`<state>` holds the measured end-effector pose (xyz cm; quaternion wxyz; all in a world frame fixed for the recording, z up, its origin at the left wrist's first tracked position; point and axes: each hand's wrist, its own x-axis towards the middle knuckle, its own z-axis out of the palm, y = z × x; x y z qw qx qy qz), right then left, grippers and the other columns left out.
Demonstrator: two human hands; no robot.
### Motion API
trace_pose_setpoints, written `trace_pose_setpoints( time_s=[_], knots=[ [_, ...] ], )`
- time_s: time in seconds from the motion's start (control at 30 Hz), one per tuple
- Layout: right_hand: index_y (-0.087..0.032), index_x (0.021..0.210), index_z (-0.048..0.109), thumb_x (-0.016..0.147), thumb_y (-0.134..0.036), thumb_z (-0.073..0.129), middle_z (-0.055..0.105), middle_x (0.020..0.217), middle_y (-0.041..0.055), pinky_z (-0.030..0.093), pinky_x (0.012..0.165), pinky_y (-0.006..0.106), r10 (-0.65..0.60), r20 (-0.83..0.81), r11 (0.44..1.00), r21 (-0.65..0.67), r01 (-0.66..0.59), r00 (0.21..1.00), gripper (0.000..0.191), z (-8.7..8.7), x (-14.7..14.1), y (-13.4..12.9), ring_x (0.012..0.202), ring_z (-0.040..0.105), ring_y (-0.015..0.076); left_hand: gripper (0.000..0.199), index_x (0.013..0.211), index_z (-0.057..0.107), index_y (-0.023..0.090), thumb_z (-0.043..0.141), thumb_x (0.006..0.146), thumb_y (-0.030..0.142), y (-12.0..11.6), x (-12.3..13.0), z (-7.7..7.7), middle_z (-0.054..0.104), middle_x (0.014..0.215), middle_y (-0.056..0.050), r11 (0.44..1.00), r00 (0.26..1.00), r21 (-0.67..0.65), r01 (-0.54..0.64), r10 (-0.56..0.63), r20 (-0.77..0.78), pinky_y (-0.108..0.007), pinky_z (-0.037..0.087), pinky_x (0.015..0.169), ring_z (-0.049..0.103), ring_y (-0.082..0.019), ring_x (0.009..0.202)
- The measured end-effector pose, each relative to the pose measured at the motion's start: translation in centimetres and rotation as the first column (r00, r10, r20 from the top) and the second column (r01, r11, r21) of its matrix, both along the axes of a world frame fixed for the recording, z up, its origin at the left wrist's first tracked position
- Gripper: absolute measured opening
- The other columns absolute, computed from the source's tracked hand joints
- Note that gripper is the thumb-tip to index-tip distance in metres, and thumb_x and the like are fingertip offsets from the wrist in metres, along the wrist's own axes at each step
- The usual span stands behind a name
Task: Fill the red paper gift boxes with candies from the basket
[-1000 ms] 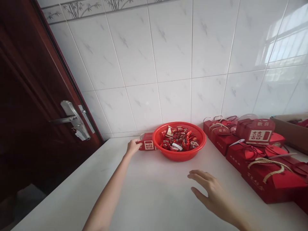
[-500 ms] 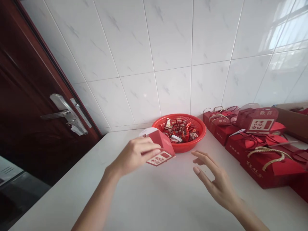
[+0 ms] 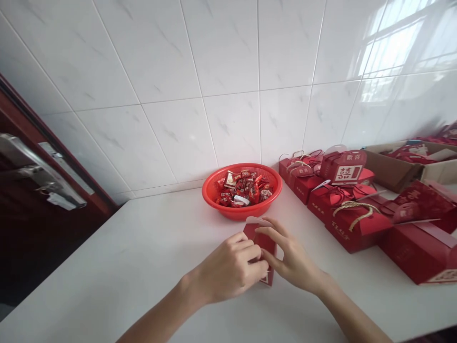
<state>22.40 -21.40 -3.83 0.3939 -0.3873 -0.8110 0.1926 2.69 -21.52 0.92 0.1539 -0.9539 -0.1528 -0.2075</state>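
Observation:
A small red paper gift box (image 3: 268, 242) stands on the white table in front of the basket, its pale flap raised at the top. My left hand (image 3: 233, 267) is closed around its near left side, and its fingers hide much of the front. On the right side, my right hand (image 3: 294, 257) grips the same box with bent fingers near the upper edge and side. Just beyond stands a red plastic basket (image 3: 228, 212) holding many wrapped candies (image 3: 246, 188).
Red gift boxes (image 3: 360, 228) with cord handles crowd the right side; one (image 3: 344, 169) sits on top of others. Behind them is an open cardboard carton (image 3: 389, 169). A tiled wall (image 3: 232, 128) backs the white table (image 3: 143, 247); a brown door (image 3: 21, 200) is at left.
The gift box has come nearer and to the right, from beside the basket, and now stands upright. My right hand, open before, has closed on it. The view has swung right.

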Motion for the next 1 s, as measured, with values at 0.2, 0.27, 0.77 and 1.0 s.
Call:
trace_pose_setpoints(
  time_s=[0.2, 0.27, 0.77, 1.0],
  knots=[
    [-0.026, 0.123, 0.053, 0.092, -0.02, 0.059, 0.05, 0.145, 0.0102, 0.054, 0.1, 0.042, -0.013, -0.039, 0.998, -0.057, 0.01, 0.999, 0.033, -0.6, -0.1, 0.3, 0.129, 0.055, 0.0246, 0.03, 0.075, 0.062, 0.017, 0.049, 0.101, 0.024, 0.1, -0.4, 1.1, 0.06, 0.07, 0.0, 0.992, 0.995, -0.092, -0.082, 0.076, -0.065, -0.031, 0.038, 0.064, 0.049, -0.013, 0.063],
    [-0.027, 0.127, 0.051, 0.094, -0.026, 0.059, 0.052, 0.141, 0.0107, 0.054, 0.099, 0.042, -0.008, -0.02, 0.996, -0.092, 0.006, 1.0, 0.034, -0.8, 0.2, 0.6, 0.124, 0.058, 0.0244, 0.03, 0.081, 0.065, 0.017, 0.046, 0.103, 0.026, 0.2, -0.8, 1.6, 0.062, 0.072, -0.001, 0.982, 0.991, -0.149, -0.121, 0.11, -0.076, -0.031, 0.039, 0.066, 0.052, -0.013, 0.064],
    [-0.026, 0.143, 0.044, 0.1, -0.033, 0.05, 0.054, 0.14, 0.0126, 0.052, 0.103, 0.042, 0.14, 0.143, 0.987, -0.096, -0.127, 0.98, 0.045, -0.2, 0.7, 1.7, 0.124, 0.058, 0.025, 0.024, 0.083, 0.061, 0.021, 0.042, 0.098, 0.017, 0.7, -2.6, 2.8, 0.062, 0.072, 0.002, 0.792, 0.917, -0.471, -0.388, 0.383, -0.111, -0.026, 0.035, 0.056, 0.054, -0.014, 0.059],
    [-0.025, 0.114, 0.057, 0.094, -0.018, 0.055, 0.053, 0.141, 0.0126, 0.054, 0.098, 0.039, 0.178, 0.154, 0.983, 0.024, -0.184, 0.972, 0.021, 1.5, 0.8, 2.3, 0.123, 0.06, 0.024, 0.021, 0.105, 0.067, 0.026, 0.05, 0.094, 0.026, 1.3, -4.3, 3.5, 0.07, 0.103, -0.002, 0.604, 0.874, -0.693, -0.394, 0.479, -0.079, -0.026, 0.047, 0.064, 0.063, -0.015, 0.069]
  ],
)
